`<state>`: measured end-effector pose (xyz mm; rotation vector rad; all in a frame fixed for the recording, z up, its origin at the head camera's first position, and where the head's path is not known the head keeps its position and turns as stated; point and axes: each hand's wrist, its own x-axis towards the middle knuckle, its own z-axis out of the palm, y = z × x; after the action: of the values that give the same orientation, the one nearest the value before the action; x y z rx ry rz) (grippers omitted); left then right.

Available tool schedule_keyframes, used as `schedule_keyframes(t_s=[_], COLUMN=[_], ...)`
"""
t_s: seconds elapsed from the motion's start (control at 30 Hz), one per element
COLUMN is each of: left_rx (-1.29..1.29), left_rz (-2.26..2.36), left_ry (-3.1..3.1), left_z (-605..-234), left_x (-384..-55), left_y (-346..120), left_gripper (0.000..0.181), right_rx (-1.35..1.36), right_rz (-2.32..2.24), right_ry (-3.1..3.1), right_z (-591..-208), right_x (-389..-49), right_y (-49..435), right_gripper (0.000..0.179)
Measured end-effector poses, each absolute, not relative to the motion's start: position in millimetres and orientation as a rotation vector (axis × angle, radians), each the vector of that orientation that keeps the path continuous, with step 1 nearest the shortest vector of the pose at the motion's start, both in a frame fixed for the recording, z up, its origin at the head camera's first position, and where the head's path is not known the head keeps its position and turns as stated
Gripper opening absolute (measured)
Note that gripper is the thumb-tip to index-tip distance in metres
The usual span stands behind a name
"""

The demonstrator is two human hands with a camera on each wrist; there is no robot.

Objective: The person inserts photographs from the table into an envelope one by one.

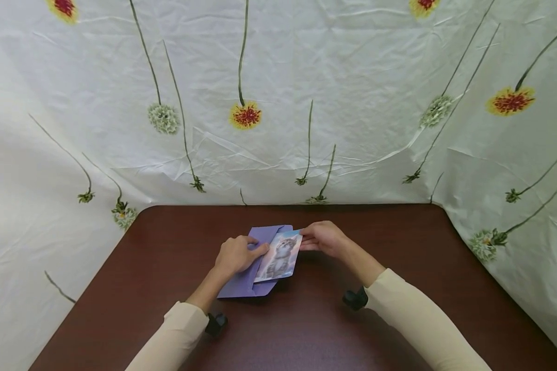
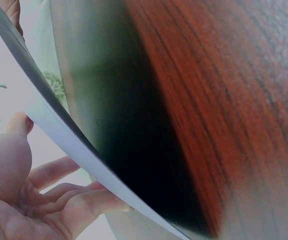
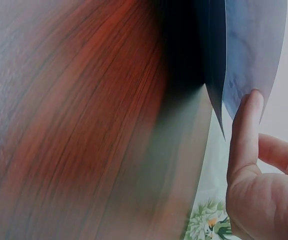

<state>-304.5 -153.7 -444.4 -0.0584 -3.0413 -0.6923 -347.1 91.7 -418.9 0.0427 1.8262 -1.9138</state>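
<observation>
A lavender envelope (image 1: 264,234) is tilted over the table, and my left hand (image 1: 234,256) grips its left side with the thumb on top. In the left wrist view the fingers of that hand (image 2: 49,200) lie behind the pale envelope edge (image 2: 84,150). A card with a kitten picture (image 1: 280,255) lies partly inside the envelope, its right part sticking out. My right hand (image 1: 327,239) pinches the card's upper right corner. The right wrist view has a fingertip of this hand (image 3: 264,185) on the back of the card (image 3: 254,45), with the darker envelope (image 3: 214,60) beside it.
A dark reddish-brown table (image 1: 306,335) lies below both hands. White cloth with printed flowers (image 1: 278,144) hangs round its back and sides. Black wrist mounts (image 1: 355,299) stick out beneath both forearms, over the table.
</observation>
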Motion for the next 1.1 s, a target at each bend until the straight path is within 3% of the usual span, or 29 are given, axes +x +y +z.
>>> schedule_keyframes(t_s=[0.93,1.1], left_rx=[-0.048,-0.051], left_rz=[-0.703,-0.714], left_ry=[-3.058,-3.059], left_z=[-441,-442], left_x=[-307,-306], left_y=[-153,-154], left_gripper=[0.058,0.058], right_rx=[0.009,0.023], right_rz=[-1.921,-1.909], right_ry=[1.724,1.754], right_z=[-413,-417], right_x=[-347,-347], right_y=[73,67], right_gripper=[0.036,0.029])
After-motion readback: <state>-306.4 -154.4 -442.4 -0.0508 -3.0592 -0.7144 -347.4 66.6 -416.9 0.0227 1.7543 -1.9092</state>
